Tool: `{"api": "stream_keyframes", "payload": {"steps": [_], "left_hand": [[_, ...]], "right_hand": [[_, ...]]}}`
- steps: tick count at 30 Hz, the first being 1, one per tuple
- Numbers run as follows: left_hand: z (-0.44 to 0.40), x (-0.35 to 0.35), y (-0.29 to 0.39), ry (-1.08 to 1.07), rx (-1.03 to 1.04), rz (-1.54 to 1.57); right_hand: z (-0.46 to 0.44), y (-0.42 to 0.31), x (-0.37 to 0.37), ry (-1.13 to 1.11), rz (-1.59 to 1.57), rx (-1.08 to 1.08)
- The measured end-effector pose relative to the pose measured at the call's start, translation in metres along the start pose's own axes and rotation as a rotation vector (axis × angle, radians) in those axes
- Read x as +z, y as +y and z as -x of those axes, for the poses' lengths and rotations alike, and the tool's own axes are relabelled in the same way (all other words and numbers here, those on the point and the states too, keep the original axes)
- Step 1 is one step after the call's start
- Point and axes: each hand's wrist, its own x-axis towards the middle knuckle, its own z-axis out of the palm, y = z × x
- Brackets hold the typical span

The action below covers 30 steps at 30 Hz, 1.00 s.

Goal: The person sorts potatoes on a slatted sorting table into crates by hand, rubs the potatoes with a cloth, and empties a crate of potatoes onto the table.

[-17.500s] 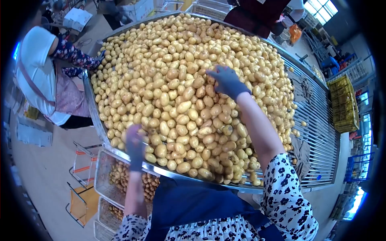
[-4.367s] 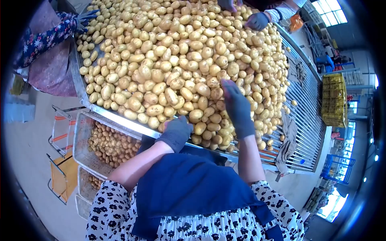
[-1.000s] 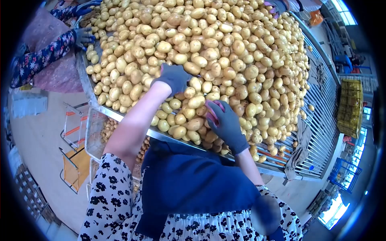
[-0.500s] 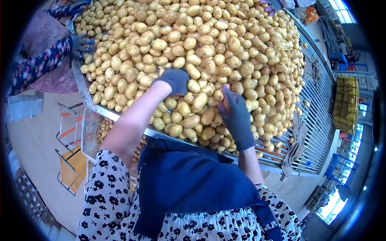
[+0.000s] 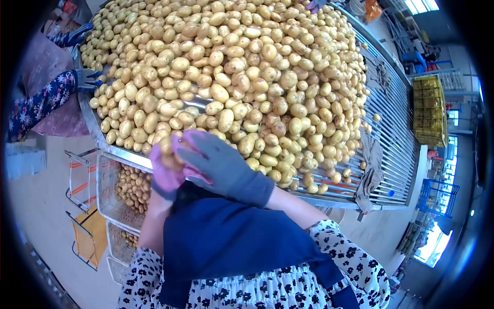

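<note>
My left hand point(image 5: 165, 172), in a grey glove with a pink palm, is turned palm up at the near edge of the sorting table. Its fingers curl around a few yellow potatoes point(image 5: 169, 150). Against them, from the right, presses my right hand point(image 5: 218, 160) in a matching glove, fingers bent over the same potatoes. Part of what lies between the two palms is hidden. Beyond both hands spreads a large heap of potatoes point(image 5: 226, 67), with a bare patch of metal rollers point(image 5: 198, 103) showing in it.
Below the table edge stands a plastic crate point(image 5: 105, 193) with small potatoes. At the left, a co-worker's gloved hand point(image 5: 87, 80) touches the heap. A grey cloth point(image 5: 371, 170) lies on the rollers at right, and a yellow crate stack point(image 5: 429, 110) stands beyond.
Both hands have come out of the heap toward my body and met at the left near edge, with potatoes between them. The view has shifted slightly.
</note>
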Motion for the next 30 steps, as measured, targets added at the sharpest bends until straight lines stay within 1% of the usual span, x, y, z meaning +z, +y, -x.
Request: {"api": "stream_keyframes", "payload": {"steps": [1, 3, 5, 7, 9, 10, 11, 12, 13, 14, 15, 16, 18, 19, 20, 21, 23, 24, 25, 26, 27, 28, 29, 30], "left_hand": [[0.021, -0.028, -0.021, 0.250, 0.278, -0.448], [0.052, -0.089, -0.014, -0.119, 0.049, 0.713], [0.095, -0.111, 0.016, 0.125, 0.181, 0.364], [0.129, -0.133, 0.031, 0.660, 0.074, 0.254], [0.150, -0.199, 0.021, 0.931, -0.015, -0.539], [0.141, -0.203, 0.015, 1.115, 0.085, -0.647], [0.130, -0.207, 0.013, 1.111, 0.087, -0.645], [0.111, -0.200, 0.014, 0.984, 0.277, -1.288], [0.089, -0.187, 0.013, 0.763, 0.474, -1.912], [0.052, -0.139, 0.009, 0.626, 0.637, -1.753], [0.017, -0.075, 0.006, 0.441, 0.644, -1.341], [-0.006, -0.031, -0.001, 0.234, 0.823, -1.453], [-0.041, 0.039, -0.021, -0.214, 0.874, -1.493], [-0.049, 0.056, -0.043, -0.428, 0.704, -1.586], [-0.051, 0.074, -0.055, -0.572, 0.853, -1.797], [-0.056, 0.067, -0.063, -0.582, 0.857, -1.795], [-0.075, 0.049, -0.075, -0.558, 0.870, -1.794], [-0.075, 0.057, -0.050, -0.476, 0.773, -1.840], [-0.075, 0.050, -0.041, -0.359, 0.771, -1.929], [-0.085, 0.031, -0.043, -0.252, 0.756, -1.877], [-0.084, 0.031, -0.021, -0.211, 0.702, -1.910], [-0.094, 0.019, -0.013, -0.112, 0.697, -1.990], [-0.094, 0.019, 0.006, -0.004, 0.536, -1.997], [-0.096, 0.022, 0.019, 0.099, 0.549, -2.040]], "right_hand": [[0.001, 0.002, 0.008, -0.002, 0.029, -0.032], [0.010, 0.015, 0.012, -0.005, 0.057, -0.065], [0.033, 0.043, -0.008, -0.078, 0.198, 0.036], [0.057, 0.062, -0.033, -0.020, 0.349, 0.229], [0.071, 0.060, -0.059, 0.064, 0.456, 0.528], [0.074, 0.062, -0.064, 0.059, 0.459, 0.523], [0.076, 0.064, -0.066, 0.086, 0.506, 0.517], [0.079, 0.065, -0.067, 0.117, 0.555, 0.515], [0.078, 0.066, -0.063, 0.121, 0.560, 0.522], [0.071, 0.068, -0.054, 0.096, 0.624, 0.581], [0.062, 0.073, -0.045, 0.075, 0.687, 0.638], [0.057, 0.082, -0.038, 0.077, 0.708, 0.675], [0.045, 0.094, -0.024, 0.134, 0.753, 0.660], [0.044, 0.101, -0.020, 0.180, 0.795, 0.637], [0.050, 0.113, -0.016, 0.219, 0.810, 0.604], [0.056, 0.113, -0.021, 0.224, 0.813, 0.611], [0.072, 0.114, -0.042, 0.246, 0.461, 0.544], [0.077, 0.109, -0.051, 0.247, 0.533, 0.645], [0.096, 0.119, -0.064, 0.311, 0.546, 0.521], [0.112, 0.130, -0.080, 0.287, 0.507, 0.569], [0.124, 0.130, -0.090, 0.354, 0.440, 0.597], [0.134, 0.125, -0.101, 0.355, 0.372, 0.697], [0.137, 0.121, -0.108, 0.355, 0.303, 0.790], [0.137, 0.121, -0.109, 0.354, 0.302, 0.787]]}}
